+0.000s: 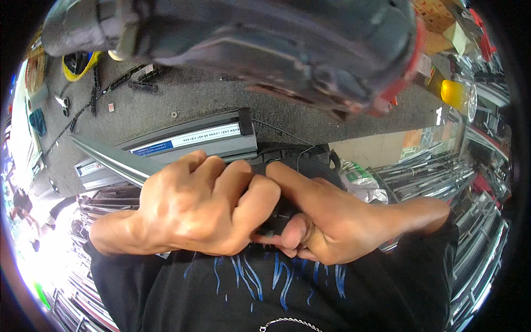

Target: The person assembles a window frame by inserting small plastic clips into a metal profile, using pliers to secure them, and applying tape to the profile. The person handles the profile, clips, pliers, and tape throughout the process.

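Grey strip (113, 159): one, clasped by left fingers (257, 197); right fingers (299, 229) curled, hold unclear; one pair scissors (64, 105) beyond.

A head-worn fisheye view looks steeply down from close range, with the left hand (196, 207) and right hand (343, 224) across its middle. It reaches past the hands to the grey surface (202, 91) and back to the dark shirt (387, 293) on their near side.
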The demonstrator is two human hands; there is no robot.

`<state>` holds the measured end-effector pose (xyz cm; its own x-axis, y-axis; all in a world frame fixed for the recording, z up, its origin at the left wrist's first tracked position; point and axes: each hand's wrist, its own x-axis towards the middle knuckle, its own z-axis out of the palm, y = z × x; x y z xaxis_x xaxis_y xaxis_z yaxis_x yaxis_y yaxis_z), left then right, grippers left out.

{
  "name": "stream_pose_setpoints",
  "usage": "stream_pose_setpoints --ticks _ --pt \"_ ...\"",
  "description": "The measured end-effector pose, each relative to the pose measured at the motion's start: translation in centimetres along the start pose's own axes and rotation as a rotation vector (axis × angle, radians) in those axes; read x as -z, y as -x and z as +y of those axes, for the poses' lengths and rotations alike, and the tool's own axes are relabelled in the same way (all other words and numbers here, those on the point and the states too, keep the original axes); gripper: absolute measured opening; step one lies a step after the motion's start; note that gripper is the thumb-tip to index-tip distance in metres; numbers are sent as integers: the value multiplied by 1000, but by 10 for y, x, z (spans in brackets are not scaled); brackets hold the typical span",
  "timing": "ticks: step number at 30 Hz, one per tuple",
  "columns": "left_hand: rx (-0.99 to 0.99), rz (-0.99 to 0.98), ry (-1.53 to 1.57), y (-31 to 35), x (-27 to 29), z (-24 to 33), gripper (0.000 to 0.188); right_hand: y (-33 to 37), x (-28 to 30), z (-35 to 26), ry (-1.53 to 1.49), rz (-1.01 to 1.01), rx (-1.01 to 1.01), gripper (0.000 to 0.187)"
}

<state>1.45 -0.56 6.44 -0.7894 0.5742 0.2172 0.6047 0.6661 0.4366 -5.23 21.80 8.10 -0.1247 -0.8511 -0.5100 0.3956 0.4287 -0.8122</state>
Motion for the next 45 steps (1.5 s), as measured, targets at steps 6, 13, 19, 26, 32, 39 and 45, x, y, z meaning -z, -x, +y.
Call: stream_pose_setpoints --ticks 6,13,19,26,32,39,45 --pt "85 -2 47 -24 6 5 55 5 53 28 219 133 319 60" --pt "319 -99 121 -27 4 2 58 29 152 141 1285 1534 -129 59" --pt "316 -92 40 -22 1 -4 52 46 155 195 1048 1443 -105 50" --pt "411 -16 -45 -34 -8 -2 59 61 61 129 83 1212 355 50" --pt "533 32 -90 -58 -24 2 39 50 0 114 2 945 483 62" --pt "568 -49 -18 -62 -35 17 38 29 -12 109 97 811 368 42" --pt "530 45 -81 -67 -42 20 34 87 -1 101 -767 1031 932 47"
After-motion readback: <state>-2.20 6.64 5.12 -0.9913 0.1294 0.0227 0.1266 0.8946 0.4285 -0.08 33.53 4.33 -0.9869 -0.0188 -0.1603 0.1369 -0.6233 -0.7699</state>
